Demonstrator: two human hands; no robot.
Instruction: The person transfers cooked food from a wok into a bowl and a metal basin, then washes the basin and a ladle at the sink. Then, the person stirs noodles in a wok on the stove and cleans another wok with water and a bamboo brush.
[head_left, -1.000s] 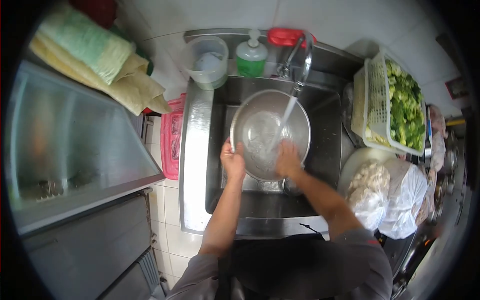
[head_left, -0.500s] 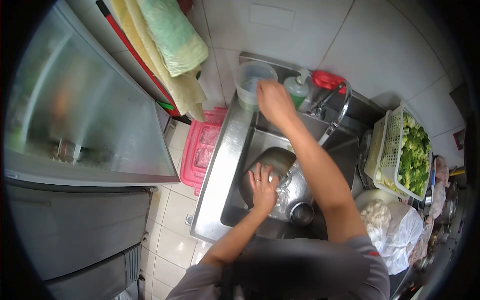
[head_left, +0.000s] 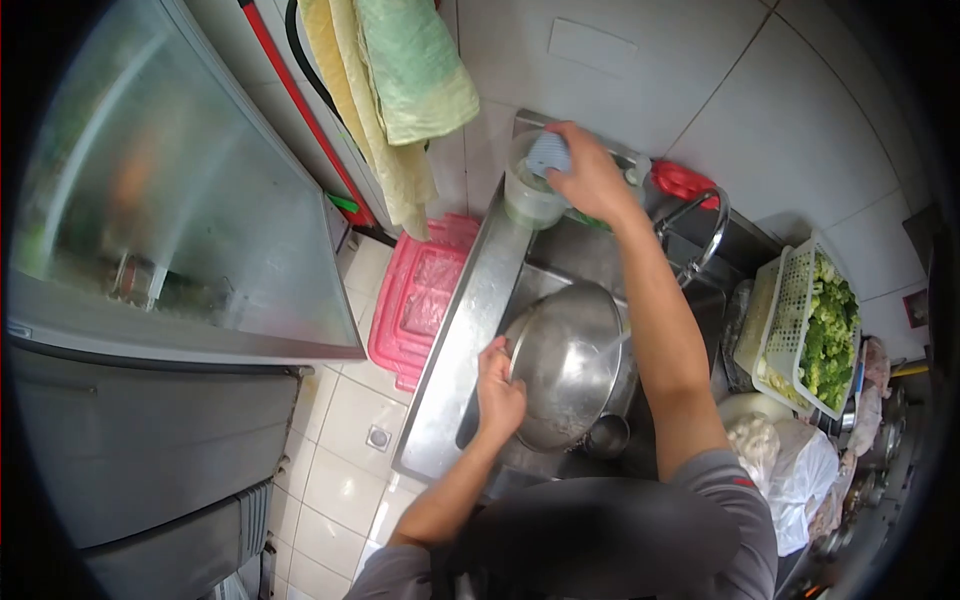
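Note:
My left hand [head_left: 500, 395] is closed on the left rim of a large steel bowl [head_left: 568, 365], which stands tilted in the sink [head_left: 465, 290] with its shiny inside showing. A stream of water falls into it. Farther back, my right hand [head_left: 595, 180] grips a light blue ridged sponge [head_left: 548, 155] at the mouth of a translucent plastic tub [head_left: 533, 205]. Part of a bottle with green contents [head_left: 590, 219] shows behind that hand. Beside the large bowl, low in the sink, sits a small steel bowl [head_left: 607, 436].
A curved faucet [head_left: 718, 238] rises at the sink's back right, near a red bag [head_left: 684, 183]. White baskets with broccoli [head_left: 832, 335] and plastic bags [head_left: 800, 475] stand to the right. On the left are a pink crate [head_left: 420, 300], hanging towels [head_left: 415, 75] and a glass-doored fridge [head_left: 190, 220].
My left hand has gone from the bowl's middle to its left rim, and the bowl now shows its inside. The sponge has come into sight in my right hand.

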